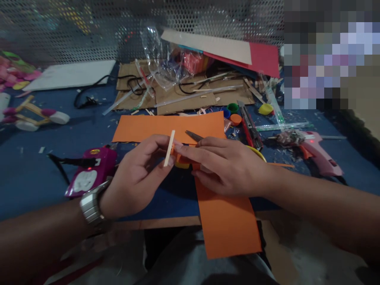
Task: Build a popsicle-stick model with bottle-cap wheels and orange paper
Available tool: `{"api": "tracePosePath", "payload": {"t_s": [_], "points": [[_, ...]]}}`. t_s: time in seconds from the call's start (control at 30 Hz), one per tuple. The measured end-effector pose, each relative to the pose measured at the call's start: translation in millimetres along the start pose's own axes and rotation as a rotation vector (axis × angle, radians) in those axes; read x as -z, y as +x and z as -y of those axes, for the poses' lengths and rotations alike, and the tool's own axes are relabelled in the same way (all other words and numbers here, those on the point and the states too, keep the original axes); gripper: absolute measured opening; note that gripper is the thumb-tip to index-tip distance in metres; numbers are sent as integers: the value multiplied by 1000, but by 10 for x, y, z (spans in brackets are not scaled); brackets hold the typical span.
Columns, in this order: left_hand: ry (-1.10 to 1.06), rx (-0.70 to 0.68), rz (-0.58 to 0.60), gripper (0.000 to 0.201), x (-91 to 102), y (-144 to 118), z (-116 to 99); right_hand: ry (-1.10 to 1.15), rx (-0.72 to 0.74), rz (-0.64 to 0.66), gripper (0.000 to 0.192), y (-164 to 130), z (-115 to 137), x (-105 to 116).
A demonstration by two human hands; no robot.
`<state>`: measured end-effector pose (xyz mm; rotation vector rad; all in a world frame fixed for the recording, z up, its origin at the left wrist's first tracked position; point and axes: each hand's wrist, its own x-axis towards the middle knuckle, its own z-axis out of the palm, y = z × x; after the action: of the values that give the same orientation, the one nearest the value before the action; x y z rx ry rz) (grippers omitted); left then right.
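Between the thumb and fingers of my left hand (133,174) is a thin, pale wooden stick (169,148), held tilted near upright. Just behind the stick is a small orange piece (185,159), mostly covered by fingers. My right hand (225,164) meets it from the right, its fingers closed around the piece and its index fingertip close to the stick. A pair of scissors (193,136) pokes out beyond the right knuckles, with a yellow handle on the other side; whether the palm grips it is hidden. Under the right hand lies an orange paper strip (228,221), overhanging the table edge.
Another orange paper strip (166,127) lies crosswise beyond my hands. A utility knife (251,126), bottle caps (236,119) and a pink glue gun (322,152) are to the right. At left are a purple device (96,168) with a cable and a wooden-stick model (35,113). Cardboard (184,97) sits behind.
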<state>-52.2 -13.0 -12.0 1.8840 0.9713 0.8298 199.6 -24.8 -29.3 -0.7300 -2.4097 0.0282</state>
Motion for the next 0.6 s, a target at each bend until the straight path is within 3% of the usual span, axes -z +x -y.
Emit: {"api": "tracePosePath", "payload": {"t_s": [0.6], "points": [[9, -80, -6, 20, 3, 2, 19, 38, 30, -37, 47, -4, -15, -26]]}}
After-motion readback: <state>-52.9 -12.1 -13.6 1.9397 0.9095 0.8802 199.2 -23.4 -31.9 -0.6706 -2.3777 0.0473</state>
